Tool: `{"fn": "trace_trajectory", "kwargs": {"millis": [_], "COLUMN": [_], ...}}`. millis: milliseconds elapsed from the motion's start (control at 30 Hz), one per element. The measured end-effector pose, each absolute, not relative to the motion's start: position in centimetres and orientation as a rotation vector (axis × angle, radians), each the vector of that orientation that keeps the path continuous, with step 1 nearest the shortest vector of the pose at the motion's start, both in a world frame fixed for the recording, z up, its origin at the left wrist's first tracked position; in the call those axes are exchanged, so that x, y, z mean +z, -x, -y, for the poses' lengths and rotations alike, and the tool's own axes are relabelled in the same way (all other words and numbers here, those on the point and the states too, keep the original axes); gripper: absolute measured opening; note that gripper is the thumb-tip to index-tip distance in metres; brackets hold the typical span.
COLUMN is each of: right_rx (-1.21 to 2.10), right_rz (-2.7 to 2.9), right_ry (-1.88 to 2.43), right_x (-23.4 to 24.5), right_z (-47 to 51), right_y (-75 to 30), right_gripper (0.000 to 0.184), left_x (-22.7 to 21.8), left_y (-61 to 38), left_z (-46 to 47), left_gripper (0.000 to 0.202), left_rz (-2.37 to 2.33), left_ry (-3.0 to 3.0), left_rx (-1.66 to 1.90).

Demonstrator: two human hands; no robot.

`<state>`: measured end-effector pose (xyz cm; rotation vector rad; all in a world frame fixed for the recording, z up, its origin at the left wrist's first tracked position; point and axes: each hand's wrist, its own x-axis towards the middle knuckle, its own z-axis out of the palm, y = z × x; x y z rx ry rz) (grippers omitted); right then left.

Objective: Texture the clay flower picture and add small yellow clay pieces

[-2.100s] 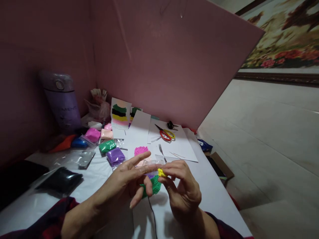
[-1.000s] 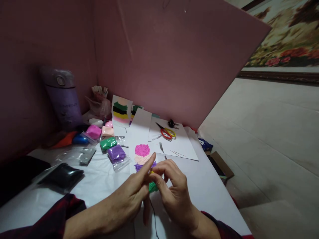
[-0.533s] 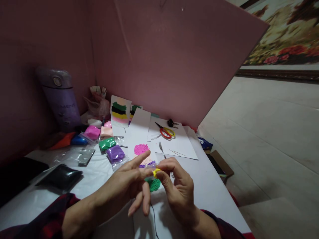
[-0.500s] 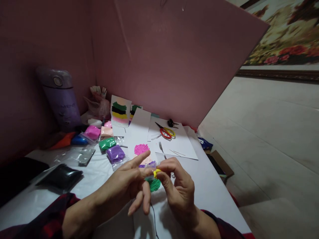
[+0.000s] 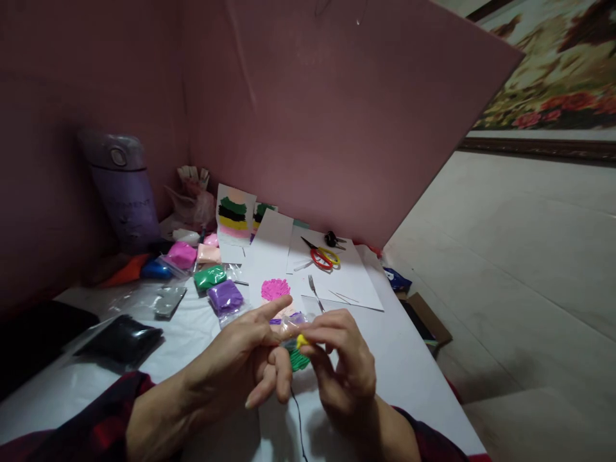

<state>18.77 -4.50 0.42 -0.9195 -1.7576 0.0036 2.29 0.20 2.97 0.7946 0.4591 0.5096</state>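
Note:
A small piece of yellow clay [image 5: 302,341] is pinched between the thumb and fingers of my right hand [image 5: 344,359]. Close beside it is my left hand [image 5: 250,346], its index finger stretched out and its lower fingers loosely curled. The left thumb is bent in against a finger; what lies between them is hidden. Some clear plastic [image 5: 297,319] shows by the left fingertips. Below and behind the hands, a white sheet carries textured patches: a pink patch [image 5: 275,289], a partly covered purple strip and a green patch [image 5: 299,360].
Left of the hands lie bagged clays: purple [image 5: 226,298], green [image 5: 210,277] and black [image 5: 120,343]. Scissors [image 5: 323,258], keys [image 5: 332,239], a fork [image 5: 315,292] and thin sticks [image 5: 344,297] lie beyond. A purple bottle [image 5: 126,199] stands at the back left; painted cards [image 5: 235,215] lean behind.
My right hand has drawn slightly away from the left, its fingers closing further over the yellow clay. The whole view has shifted a little.

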Motion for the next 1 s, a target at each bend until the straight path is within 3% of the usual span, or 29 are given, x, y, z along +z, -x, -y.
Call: {"fn": "trace_trajectory", "kwargs": {"millis": [100, 400, 667, 1000], "right_rx": [-0.063, 0.378, 0.679, 0.717], "right_rz": [1.901, 1.530, 1.396, 1.378], "right_ry": [0.933, 1.011, 1.015, 0.931], "right_x": [0.4, 0.5, 1.0, 1.4], "right_z": [4.3, 4.4, 4.8, 5.1], "right_y": [-18.6, -18.5, -18.1, -17.6], "right_gripper": [0.021, 0.005, 0.008, 0.015], "left_x": [2.9, 2.3, 2.1, 2.1], "left_y": [-2.4, -2.5, -2.6, -2.9], "left_z": [-0.1, -0.2, 0.0, 0.3], "left_gripper": [0.076, 0.085, 0.082, 0.087], "left_rz": [-0.439, -0.361, -0.381, -0.416], "left_ry": [-0.796, -0.855, -1.013, -1.130], "left_rx": [0.507, 0.530, 0.581, 0.659]}}
